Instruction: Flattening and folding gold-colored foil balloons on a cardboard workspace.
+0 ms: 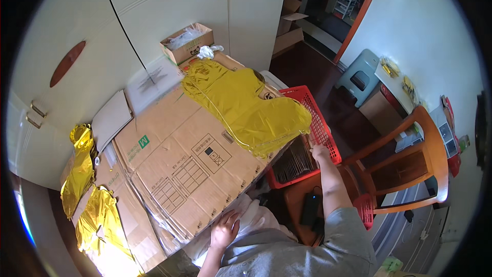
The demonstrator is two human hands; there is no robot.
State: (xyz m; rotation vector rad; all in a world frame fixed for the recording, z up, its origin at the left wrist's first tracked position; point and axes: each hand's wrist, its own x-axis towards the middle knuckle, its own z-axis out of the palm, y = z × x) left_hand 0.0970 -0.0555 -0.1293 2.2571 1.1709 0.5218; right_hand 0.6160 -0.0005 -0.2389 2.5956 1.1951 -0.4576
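Observation:
My left hand point(224, 231) rests by the near edge of a flattened cardboard sheet point(159, 143), fingers loosely bent and holding nothing visible. At the right, my right hand point(320, 154) is closed over the red plastic basket point(320, 118). Something thin and brownish seems to run up from its fingers, too small to name. Just beyond it, a large gold foil sheet point(241, 102) lies crumpled across the cardboard, its right end hanging toward the basket. Inside the basket, a row of thin brown flat pieces point(294, 163) stands packed together.
More gold foil pieces point(97, 220) lie at the left end. An open carton point(187, 43) with clear plastic stands against the white cabinet point(169, 15). A wooden chair point(405, 159) is at the right, with a blue-grey stool point(359, 77) farther back.

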